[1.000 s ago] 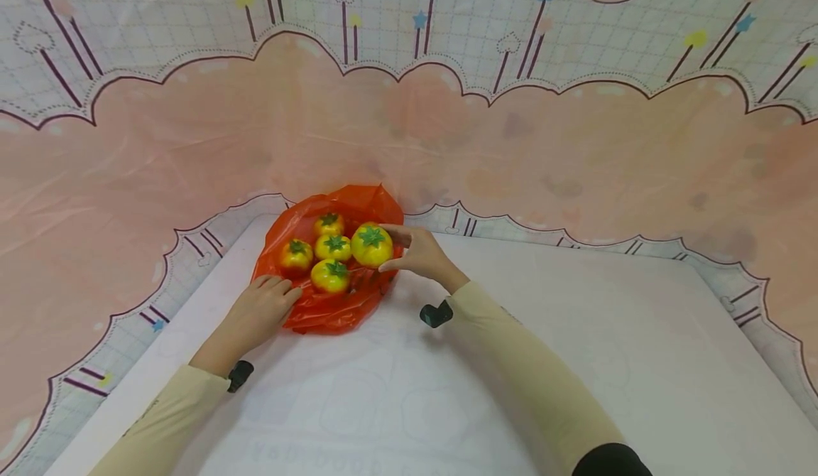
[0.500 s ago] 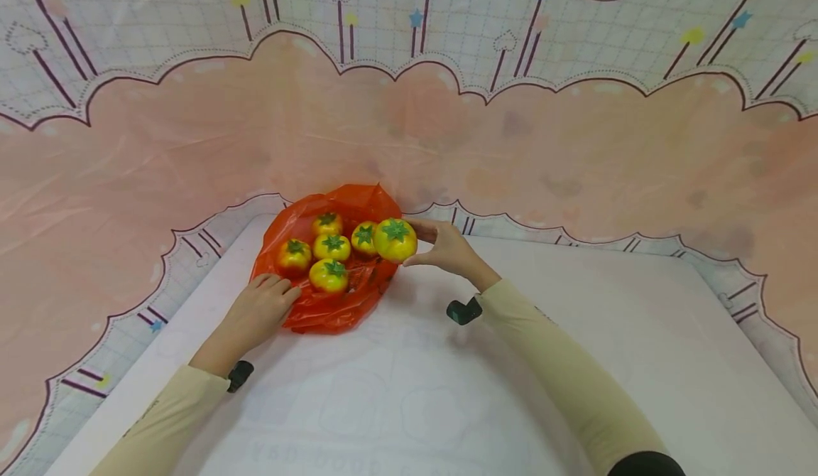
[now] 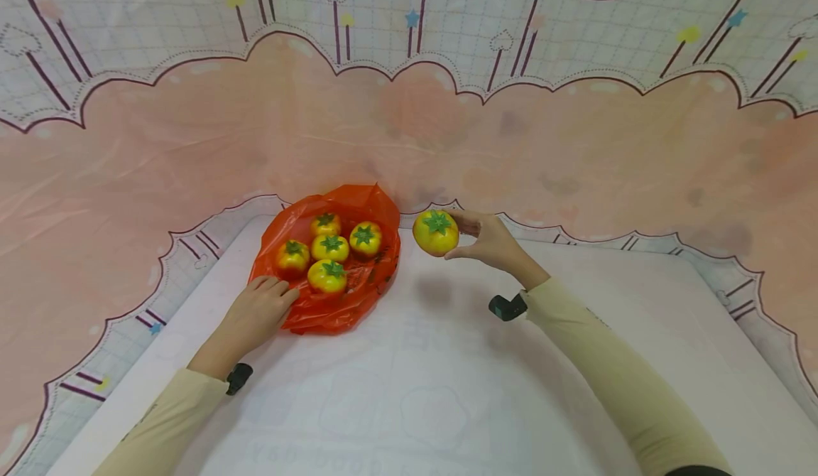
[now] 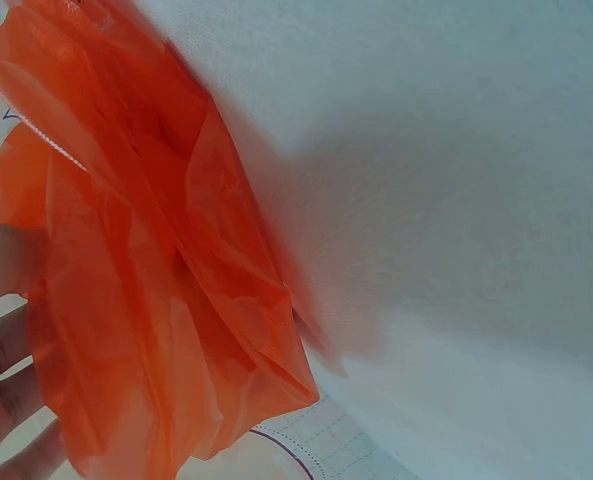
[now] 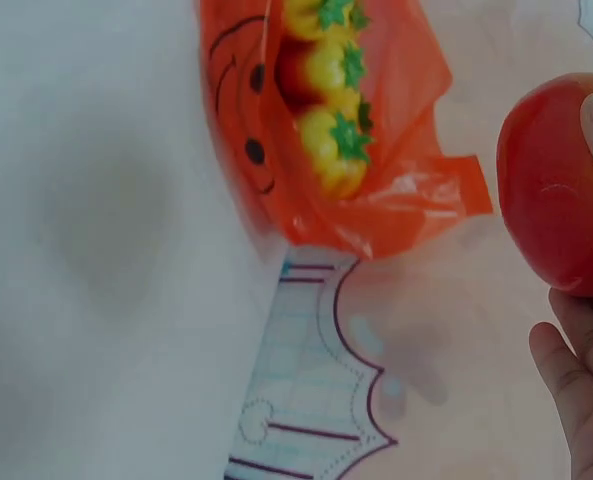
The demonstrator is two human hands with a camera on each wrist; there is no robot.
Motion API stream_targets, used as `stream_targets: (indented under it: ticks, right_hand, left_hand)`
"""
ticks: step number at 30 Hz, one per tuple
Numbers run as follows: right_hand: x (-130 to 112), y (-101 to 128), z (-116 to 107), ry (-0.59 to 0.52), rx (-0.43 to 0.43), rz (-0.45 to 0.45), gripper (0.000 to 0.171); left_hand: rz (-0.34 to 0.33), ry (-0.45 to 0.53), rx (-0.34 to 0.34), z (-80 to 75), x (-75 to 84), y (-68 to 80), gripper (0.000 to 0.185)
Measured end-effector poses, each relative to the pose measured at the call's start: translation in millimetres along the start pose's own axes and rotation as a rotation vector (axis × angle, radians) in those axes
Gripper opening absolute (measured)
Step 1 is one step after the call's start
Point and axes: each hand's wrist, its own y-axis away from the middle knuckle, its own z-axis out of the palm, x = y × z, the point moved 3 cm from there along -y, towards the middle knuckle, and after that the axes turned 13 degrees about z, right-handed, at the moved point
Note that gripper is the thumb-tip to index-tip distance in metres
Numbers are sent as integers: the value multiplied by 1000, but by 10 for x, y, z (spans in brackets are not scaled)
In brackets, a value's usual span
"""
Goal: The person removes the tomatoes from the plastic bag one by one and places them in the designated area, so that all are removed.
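Fruit in my grip: a toy tomato (image 3: 436, 232), yellow on top with an orange-red blush lower down and a green star-shaped calyx facing up; in the right wrist view (image 5: 559, 183) only its red underside shows.
Where it is: lifted above the white tabletop (image 3: 409, 376), just right of the orange plastic bag (image 3: 332, 263) and apart from it, with its shadow on the white surface below.
My right hand: my right hand (image 3: 488, 241) curls around the tomato from the right, thumb low and fingers high, pinching it between them.
My left hand: my left hand (image 3: 255, 312) lies on the near left edge of the bag, fingers fairly straight and pressing the plastic flat; in the left wrist view the fingertips (image 4: 6, 345) touch the crumpled film.
Bag: thin, glossy, wrinkled, spread open on the table; the right wrist view shows a black smiley face printed on its side (image 5: 251, 120).
Still in the bag: 4 more toy tomatoes (image 3: 330, 247), same yellow and orange with green tops, close together.
Backdrop: a pink and white cloth (image 3: 575, 142) with scalloped outlines and candle shapes.
Hard to make out: the right wrist view cuts off most of my hand and part of the tomato; the left wrist view is blurred and hides the bag's contents; I cannot tell how far my left thumb tucks under the plastic.
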Motion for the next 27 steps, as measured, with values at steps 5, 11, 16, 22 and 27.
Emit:
stream_targets:
  ticks: [5,11,16,22,27]
  right_hand:
    - [86,103,-184,21,24,2,75]
    - [210,207,-366,34,59,5,73]
    - [355,275,-490,55,97,29,72]
    - [559,365,-599,56,118,99,72]
    - [730,424,-663,57,127,172,72]
  left_hand:
    - [1,2,-2,-8,3,-5,29]
    - [-1,4,-7,-25,10,-8,29]
    - [0,0,2,-26,16,-6,29]
    - [-1,-2,11,-13,15,1,29]
    - [1,1,21,-3,8,9,29]
